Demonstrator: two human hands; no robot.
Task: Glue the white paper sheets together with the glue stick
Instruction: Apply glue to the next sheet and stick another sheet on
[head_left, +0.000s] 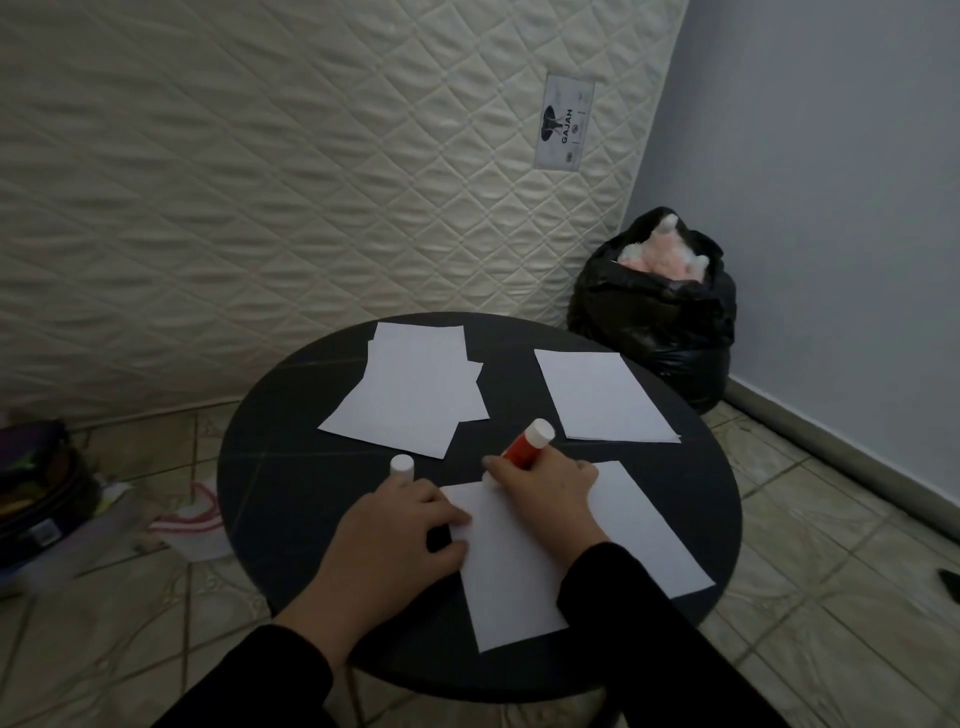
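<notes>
Head view: right hand (540, 488) grips red glue stick (525, 446); left hand (400, 530) presses flat smooth paper sheet (524, 571).

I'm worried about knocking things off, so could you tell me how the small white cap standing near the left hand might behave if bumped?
The white cap looks small and probably light, so a nudge from the left hand would likely tip it. Being round, it may then roll across the smooth table.

Matt white paper sheets (530, 561) lie on a smooth dark matt table (291, 467); glossy black plastic bag (654, 322); quilted cloth mattress (260, 182).
</notes>
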